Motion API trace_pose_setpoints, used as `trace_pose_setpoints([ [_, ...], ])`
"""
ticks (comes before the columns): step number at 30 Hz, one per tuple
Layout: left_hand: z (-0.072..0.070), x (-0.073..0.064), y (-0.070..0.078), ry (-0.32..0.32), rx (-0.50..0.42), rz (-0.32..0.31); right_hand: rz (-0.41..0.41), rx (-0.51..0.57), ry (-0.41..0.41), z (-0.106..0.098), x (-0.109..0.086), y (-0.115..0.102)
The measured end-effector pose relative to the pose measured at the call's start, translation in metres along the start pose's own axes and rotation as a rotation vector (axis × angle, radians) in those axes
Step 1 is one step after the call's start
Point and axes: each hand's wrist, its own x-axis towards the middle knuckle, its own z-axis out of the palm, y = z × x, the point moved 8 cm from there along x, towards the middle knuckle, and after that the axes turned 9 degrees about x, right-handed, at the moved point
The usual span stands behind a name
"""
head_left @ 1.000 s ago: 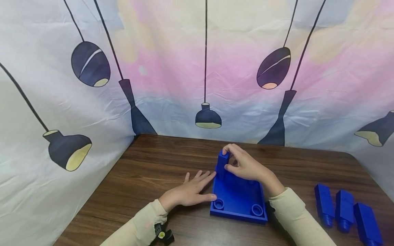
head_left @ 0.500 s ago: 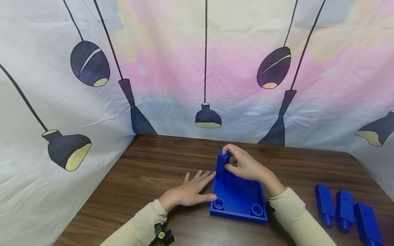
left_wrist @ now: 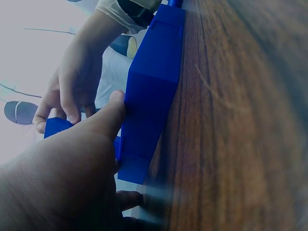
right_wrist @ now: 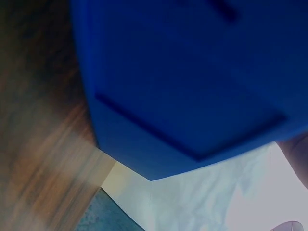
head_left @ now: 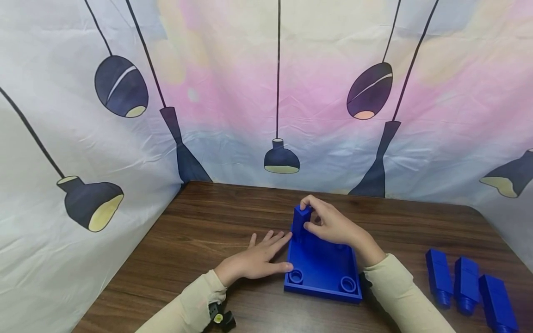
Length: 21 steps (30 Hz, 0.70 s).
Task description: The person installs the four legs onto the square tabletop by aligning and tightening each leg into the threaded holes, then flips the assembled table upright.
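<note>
A shallow blue plastic tray-like top (head_left: 322, 266) lies on the table, with round sockets (head_left: 348, 284) in its near corners. A blue square leg (head_left: 299, 225) stands upright at its far left corner. My right hand (head_left: 335, 223) pinches the upper part of that leg, thumb on its side and fingers over its top. My left hand (head_left: 258, 261) is spread along the top's left side, thumb and fingertips touching the edge. In the left wrist view, the thumb rests against the blue top (left_wrist: 149, 101). The right wrist view is mostly filled by the blue top (right_wrist: 173, 91).
Three more blue legs, a left one (head_left: 439, 277), a middle one (head_left: 466, 284) and a right one (head_left: 497, 303), lie to the right with round ends toward me. The brown wooden table (head_left: 200, 231) backs onto a lamp-patterned cloth (head_left: 233, 92).
The leg's top face appears turned slightly under the right hand's fingers. The left hand and the blue top stay in place.
</note>
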Motion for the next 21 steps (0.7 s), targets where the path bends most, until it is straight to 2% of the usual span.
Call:
trace_pose_setpoints([
  [21, 0.0002, -0.0005, -0.0018, -0.008, 0.007, 0.005, 0.005, -0.022, 0.011, 0.002, 0.0002, 0.0007],
])
